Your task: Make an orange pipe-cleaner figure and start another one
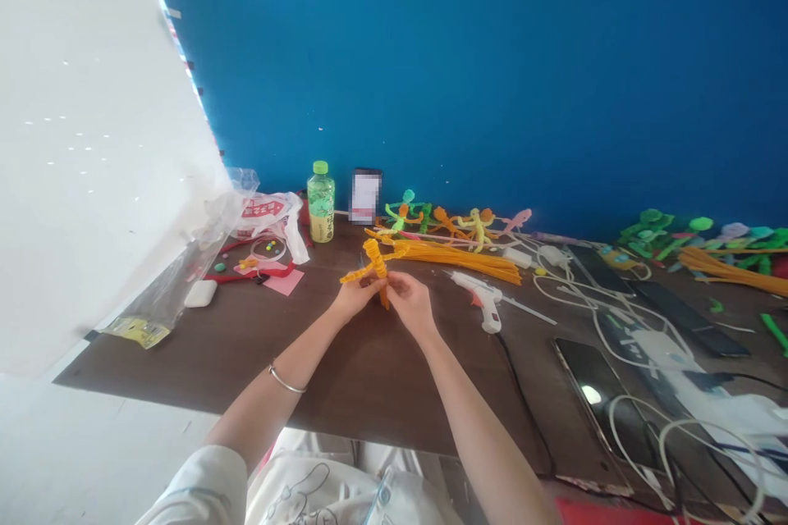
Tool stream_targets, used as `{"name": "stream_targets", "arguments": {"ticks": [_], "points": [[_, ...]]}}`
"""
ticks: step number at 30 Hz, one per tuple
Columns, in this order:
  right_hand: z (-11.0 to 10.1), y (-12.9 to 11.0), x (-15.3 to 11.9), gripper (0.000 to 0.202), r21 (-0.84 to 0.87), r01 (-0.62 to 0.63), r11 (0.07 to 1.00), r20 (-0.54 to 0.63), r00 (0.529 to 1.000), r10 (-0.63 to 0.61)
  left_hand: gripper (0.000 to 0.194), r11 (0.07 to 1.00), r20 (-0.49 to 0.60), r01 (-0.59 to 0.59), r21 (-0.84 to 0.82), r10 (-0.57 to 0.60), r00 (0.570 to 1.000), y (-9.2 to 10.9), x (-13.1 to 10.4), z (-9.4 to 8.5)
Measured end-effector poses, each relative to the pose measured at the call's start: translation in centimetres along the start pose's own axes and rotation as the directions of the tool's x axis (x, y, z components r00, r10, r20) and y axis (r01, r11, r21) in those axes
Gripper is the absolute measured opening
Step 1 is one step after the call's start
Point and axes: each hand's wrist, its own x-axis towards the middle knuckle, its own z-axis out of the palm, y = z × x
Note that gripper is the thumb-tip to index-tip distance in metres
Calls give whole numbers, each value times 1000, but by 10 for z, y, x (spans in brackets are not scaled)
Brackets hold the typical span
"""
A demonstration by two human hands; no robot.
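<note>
Between my two hands, just over the dark table (332, 377), is an orange pipe-cleaner figure (374, 258) with a wound body and arms sticking out to both sides. My left hand (358, 295) pinches its lower part from the left. From the right, the fingers of my right hand (407, 299) close on the same lower part. Its lower end points down between the fingertips and is partly covered by them. Behind the hands lies a bundle of orange pipe cleaners (461, 258).
A white glue gun (483, 299) lies right of my hands, its black cord running forward. Further right are a phone (603, 394) and tangled white cables (591, 303). Finished pipe-cleaner figures (477, 225), a bottle (321, 205) and a propped phone (365, 197) stand along the blue wall.
</note>
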Motion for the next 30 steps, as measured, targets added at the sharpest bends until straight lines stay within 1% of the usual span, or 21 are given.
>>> {"name": "stream_targets", "arguments": {"ticks": [2,5,7,9,12,15,17,19,21,22,24,26,27,28,30], "points": [[0,-1,1,26,-1,-3,1000,3,1000,3,30,1000,35,11,8,-11,999,0,0,-1],[-2,-3,2,26,-3,-35,999,13,999,35,32,998,65,36,-51,-32,997,3,-1,0],[-3,-4,2,26,-11,-50,999,27,998,50,33,989,87,90,-114,-80,993,7,-1,0],[-4,-3,2,27,-16,-54,998,49,997,55,35,967,139,167,-195,-141,980,10,-2,1],[-4,-3,1,25,-54,-24,998,52,998,27,37,919,220,249,-305,-186,958,14,-2,1],[-5,-4,0,23,-143,50,988,39,998,-45,35,906,238,241,-347,-164,957,18,-2,2],[-6,-5,-1,21,-196,107,975,52,994,-99,35,922,207,200,-333,-136,969,20,-2,2],[-7,-7,-1,19,-244,155,957,71,987,-142,38,943,152,155,-294,-114,982,20,-3,2],[-10,-9,0,17,-271,164,948,74,986,-149,41,958,103,126,-258,-103,989,20,-3,1],[-11,-10,1,18,-276,153,949,58,988,-143,42,962,86,118,-248,-99,991,20,-3,1],[-14,-12,2,19,-282,125,951,-33,990,-140,43,965,66,102,-240,-88,994,20,-2,0],[-15,-15,2,20,-322,124,939,-162,970,-184,42,973,35,73,-220,-66,997,19,-2,0],[-15,-16,1,19,-351,142,926,-203,953,-223,40,980,3,49,-192,-49,999,19,-2,0],[-14,-18,-1,19,-377,169,911,-213,941,-263,38,989,-37,12,-150,-18,999,18,-3,1],[-10,-21,-5,17,-391,238,889,-150,937,-316,34,995,-116,-101,-23,97,988,14,-5,5]]}}
